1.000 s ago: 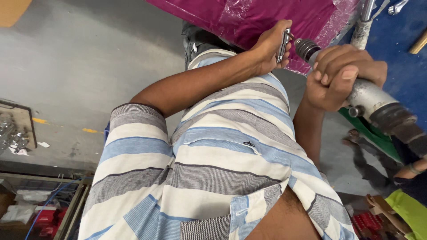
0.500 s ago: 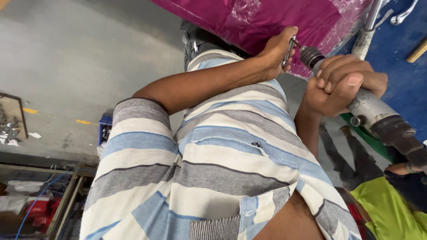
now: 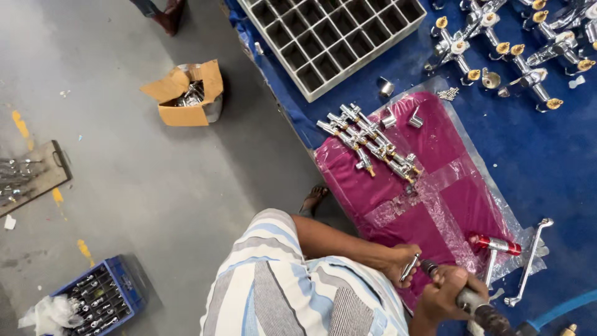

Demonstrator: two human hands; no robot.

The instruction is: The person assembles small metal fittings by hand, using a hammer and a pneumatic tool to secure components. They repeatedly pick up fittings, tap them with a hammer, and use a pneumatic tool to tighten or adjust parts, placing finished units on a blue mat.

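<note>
My left hand (image 3: pixel 400 261) pinches a small chrome fitting (image 3: pixel 409 267) against the tip of a power tool (image 3: pixel 479 309). My right hand (image 3: pixel 443 296) is wrapped round the tool's grey body. Both hands meet at the near edge of a magenta cloth (image 3: pixel 435 186) under clear plastic on a blue bench. A row of several chrome tap parts (image 3: pixel 370 140) lies on the cloth's far end. My striped shirt (image 3: pixel 292 298) fills the lower middle of the view.
A red-handled tool (image 3: pixel 494 244) and a bent chrome pipe (image 3: pixel 528 261) lie right of my hands. A grey grid tray (image 3: pixel 329 34) and chrome taps (image 3: pixel 510 50) sit farther back. On the floor: cardboard box (image 3: pixel 186 93), blue crate (image 3: pixel 102 295), wooden tray (image 3: pixel 31 174), another person's foot (image 3: pixel 165 12).
The view has pulled back and swung over the bench, so the cloth, trays and floor now show. My hands remain together on the tool and fitting.
</note>
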